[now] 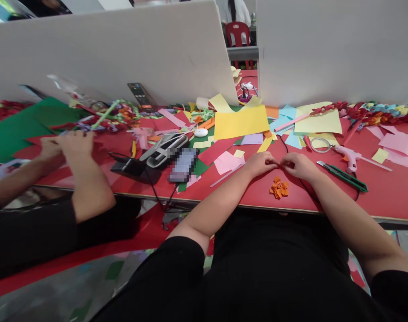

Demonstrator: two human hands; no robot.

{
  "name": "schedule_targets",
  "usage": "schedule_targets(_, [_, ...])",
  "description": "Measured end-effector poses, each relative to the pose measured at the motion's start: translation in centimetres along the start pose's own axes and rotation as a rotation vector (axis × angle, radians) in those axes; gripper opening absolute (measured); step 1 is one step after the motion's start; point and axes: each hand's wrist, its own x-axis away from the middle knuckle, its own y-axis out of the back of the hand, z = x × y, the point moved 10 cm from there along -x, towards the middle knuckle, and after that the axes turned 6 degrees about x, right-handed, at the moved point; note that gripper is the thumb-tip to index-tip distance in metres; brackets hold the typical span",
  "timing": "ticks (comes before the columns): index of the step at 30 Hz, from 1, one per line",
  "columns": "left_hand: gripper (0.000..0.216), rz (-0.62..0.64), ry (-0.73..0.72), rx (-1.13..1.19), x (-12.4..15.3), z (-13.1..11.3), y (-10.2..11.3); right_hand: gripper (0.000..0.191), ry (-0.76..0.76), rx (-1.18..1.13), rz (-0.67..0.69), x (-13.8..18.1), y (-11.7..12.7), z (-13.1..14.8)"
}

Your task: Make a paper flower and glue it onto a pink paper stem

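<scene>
Over the red worktop [388, 197], the person's left hand [261, 163] and right hand [300, 165] nearly meet, fingertips closed on a small red paper piece [279, 166]. Nearer the edge sits an orange paper cluster [278, 188] (already shaped, I'd say); the red piece looks unfinished.
</scene>
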Motion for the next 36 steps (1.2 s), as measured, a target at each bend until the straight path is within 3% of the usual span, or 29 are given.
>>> schedule_targets(9, [0.021, 0.006, 0.014, 0.028, 0.0, 0.3, 0.0, 0.019, 0.061, 0.103, -0.014, 0.1, -0.1, 0.6])
schedule_targets(20, [0.020, -0.001, 0.000, 0.041, -0.2, 0.9, -0.1, 0.021, 0.097, 0.065, -0.044, 0.2, -0.1, 1.5])
schedule_targets(36, [0.021, 0.028, 0.010, 0.049, -0.2, 0.7, -0.2, 0.022, 0.046, 0.025, -0.031, 0.3, -0.1, 0.3])
